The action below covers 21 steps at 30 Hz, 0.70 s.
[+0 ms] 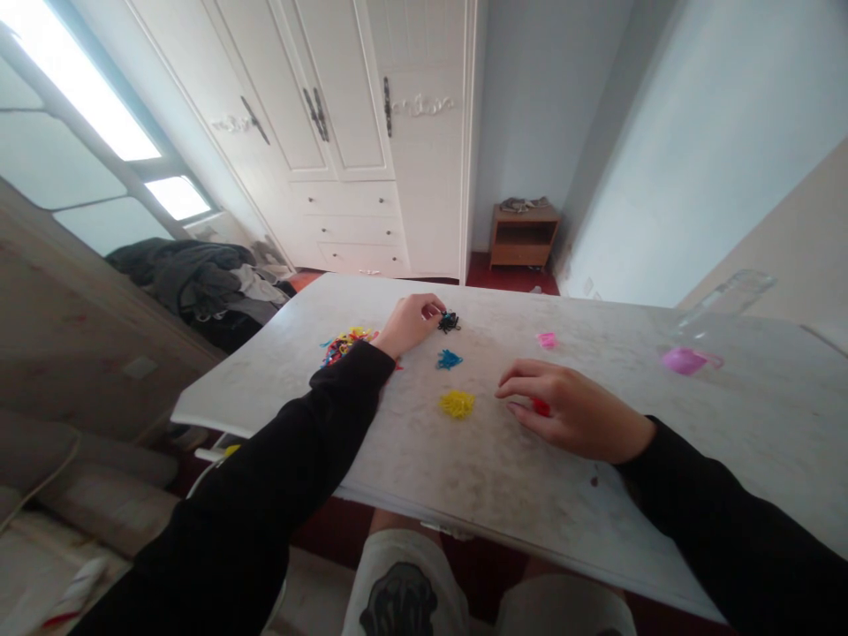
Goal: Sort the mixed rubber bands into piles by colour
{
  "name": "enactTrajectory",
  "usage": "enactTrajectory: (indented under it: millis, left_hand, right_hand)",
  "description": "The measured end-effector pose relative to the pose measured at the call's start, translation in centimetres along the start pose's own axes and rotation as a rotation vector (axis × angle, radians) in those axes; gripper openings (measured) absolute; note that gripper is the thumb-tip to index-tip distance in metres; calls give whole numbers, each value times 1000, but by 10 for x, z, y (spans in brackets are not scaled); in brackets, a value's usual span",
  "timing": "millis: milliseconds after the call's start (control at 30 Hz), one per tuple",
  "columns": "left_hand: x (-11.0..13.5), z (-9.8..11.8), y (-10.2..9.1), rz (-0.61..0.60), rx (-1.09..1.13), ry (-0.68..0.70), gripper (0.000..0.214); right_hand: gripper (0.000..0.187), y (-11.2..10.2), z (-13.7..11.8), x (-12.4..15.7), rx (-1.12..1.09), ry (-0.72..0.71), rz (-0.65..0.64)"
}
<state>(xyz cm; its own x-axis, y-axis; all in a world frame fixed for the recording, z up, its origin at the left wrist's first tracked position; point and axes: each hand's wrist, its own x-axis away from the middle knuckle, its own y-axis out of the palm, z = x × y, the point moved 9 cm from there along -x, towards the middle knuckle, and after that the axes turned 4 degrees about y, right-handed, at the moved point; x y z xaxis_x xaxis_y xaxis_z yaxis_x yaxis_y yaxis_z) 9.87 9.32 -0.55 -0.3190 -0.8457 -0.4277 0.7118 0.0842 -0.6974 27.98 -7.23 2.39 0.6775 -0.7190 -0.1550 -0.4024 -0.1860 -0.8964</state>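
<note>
One white wardrobe [430, 177], fitted with four dark handles and three drawers carrying six knobs, rises beyond one pale, mottled table [503, 477], where a person in two black sleeves [318, 442] reaches both arms over the top. Two legs in pale cloth [563, 605], one bearing a dark print, show below the near edge. One heap of clothes [199, 274] lies at far left; one wooden nightstand [523, 253], a cloth on top, stands past the table's far side.

Two bare hands are over the tabletop. The left hand [412, 323] is curled, thumb and fingertips drawn close together; whether anything is pinched there cannot be told. The right hand [563, 402] is relaxed, fingers and thumb apart. One clear bottle [725, 305] and one pink-purple item [685, 360], its kind too blurred to name, are near each other at right.

Six clusters of small pieces, too fine to count singly, dot the surface: one multicoloured cluster [344, 346] beside the left wrist; one yellow cluster [457, 405] between the hands; one black cluster [449, 323] at the left fingertips; one blue cluster [449, 359] between black and yellow; one pink cluster [547, 340] beyond the right hand; and one red cluster [541, 407], partly hidden by that hand.
</note>
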Motion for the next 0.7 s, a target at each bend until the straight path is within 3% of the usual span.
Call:
enactTrajectory:
  millis: [300, 500, 700]
  left_hand:
    - [0, 7, -16, 77, 122, -45, 14]
    - [14, 49, -16, -212, 296, 169, 19]
    - [26, 60, -4, -387, 275, 181, 22]
  right_hand:
    - [19, -2, -3, 1, 1, -22, -6]
    - [20, -1, -4, 1, 10, -33, -15]
    - [19, 0, -4, 1, 2, -26, -30]
